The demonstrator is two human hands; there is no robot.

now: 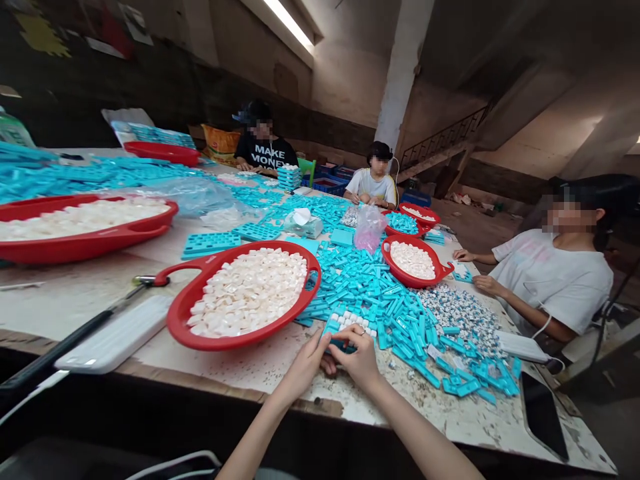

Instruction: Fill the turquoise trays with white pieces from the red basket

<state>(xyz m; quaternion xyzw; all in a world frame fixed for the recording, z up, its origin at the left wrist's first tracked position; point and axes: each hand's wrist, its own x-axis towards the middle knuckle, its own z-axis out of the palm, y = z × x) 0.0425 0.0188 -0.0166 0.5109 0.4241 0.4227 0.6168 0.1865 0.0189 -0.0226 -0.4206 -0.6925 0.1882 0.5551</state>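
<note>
At the table's near edge, a small blue tray (pixel 328 327) carries rows of white cube-like pieces (pixel 351 321). My left hand (pixel 311 360) grips the tray's left side, its thumb along the near edge. Over the near part of the tray, my right hand (pixel 361 357) has its fingers bent and drawn together; whatever is between the fingertips is hidden. Left of my hands stands a red basket (pixel 176 327) full of small white pieces (pixel 250 293). Loose blue plastic strips (pixel 357 283) are heaped just beyond the tray.
A white power bank (pixel 117 333) and black stick (pixel 90 330) lie left; a phone (pixel 543 413) lies right. Small white-and-blue pieces (pixel 460 317) are piled near a second red basket (pixel 413 281). One person (pixel 555 280) sits at right, two others across the table.
</note>
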